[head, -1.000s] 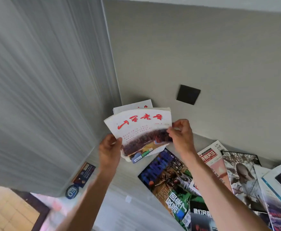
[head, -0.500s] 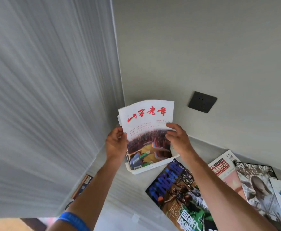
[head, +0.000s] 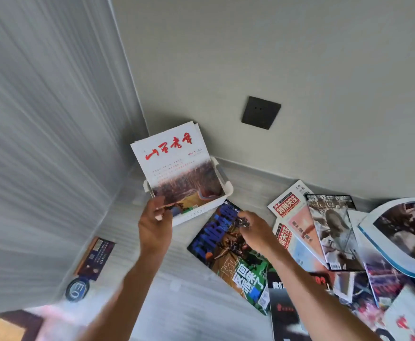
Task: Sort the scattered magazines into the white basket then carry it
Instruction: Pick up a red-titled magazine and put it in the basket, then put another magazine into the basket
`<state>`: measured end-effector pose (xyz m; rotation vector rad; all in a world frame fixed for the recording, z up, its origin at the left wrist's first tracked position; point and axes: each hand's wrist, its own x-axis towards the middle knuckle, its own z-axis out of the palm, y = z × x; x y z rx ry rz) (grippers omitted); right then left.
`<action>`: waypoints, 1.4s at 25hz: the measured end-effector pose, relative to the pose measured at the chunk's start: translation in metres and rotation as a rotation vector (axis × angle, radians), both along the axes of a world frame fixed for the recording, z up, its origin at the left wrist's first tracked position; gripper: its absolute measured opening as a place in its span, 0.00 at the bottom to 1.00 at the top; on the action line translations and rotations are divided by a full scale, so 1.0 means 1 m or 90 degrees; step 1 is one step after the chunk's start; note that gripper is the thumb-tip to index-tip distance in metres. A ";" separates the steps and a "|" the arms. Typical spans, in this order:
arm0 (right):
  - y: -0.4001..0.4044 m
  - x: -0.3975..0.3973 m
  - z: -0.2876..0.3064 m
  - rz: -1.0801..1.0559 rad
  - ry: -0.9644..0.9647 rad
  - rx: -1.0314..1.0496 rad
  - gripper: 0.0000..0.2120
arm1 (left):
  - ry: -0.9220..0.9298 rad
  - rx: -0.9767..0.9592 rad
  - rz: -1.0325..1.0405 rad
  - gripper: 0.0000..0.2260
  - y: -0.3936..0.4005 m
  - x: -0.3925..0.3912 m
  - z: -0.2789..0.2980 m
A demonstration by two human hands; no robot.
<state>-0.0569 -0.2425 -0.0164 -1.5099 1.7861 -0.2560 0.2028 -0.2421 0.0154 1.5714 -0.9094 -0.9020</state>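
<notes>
Grey floor (head: pixel 189 303) | white basket (head: pixel 227 190) mostly hidden | right hand (head: pixel 255 232) fingers blurred

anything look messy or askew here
Yes. Magazines lie fanned and overlapping at odd angles on the floor at right, and the white magazine stands tilted, jutting well above the white basket.

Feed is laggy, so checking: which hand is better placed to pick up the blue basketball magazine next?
Right. The right hand hovers over the blue basketball magazine's top corner, while the left hand is at the white basket, by the standing magazines.
</notes>
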 end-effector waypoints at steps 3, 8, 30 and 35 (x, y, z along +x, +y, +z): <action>0.101 -0.033 -0.051 0.073 0.223 0.086 0.33 | -0.068 0.195 -0.197 0.13 0.077 -0.051 -0.036; 0.189 -0.055 -0.072 0.116 0.290 0.056 0.35 | -0.223 0.381 -0.504 0.19 0.136 -0.110 -0.067; 0.219 -0.158 0.068 -0.179 -0.410 -0.173 0.05 | 0.238 0.249 -0.396 0.14 0.180 -0.243 -0.001; 0.214 -0.157 0.074 0.044 -0.207 -0.297 0.16 | 0.679 0.357 -0.315 0.40 0.125 -0.174 0.034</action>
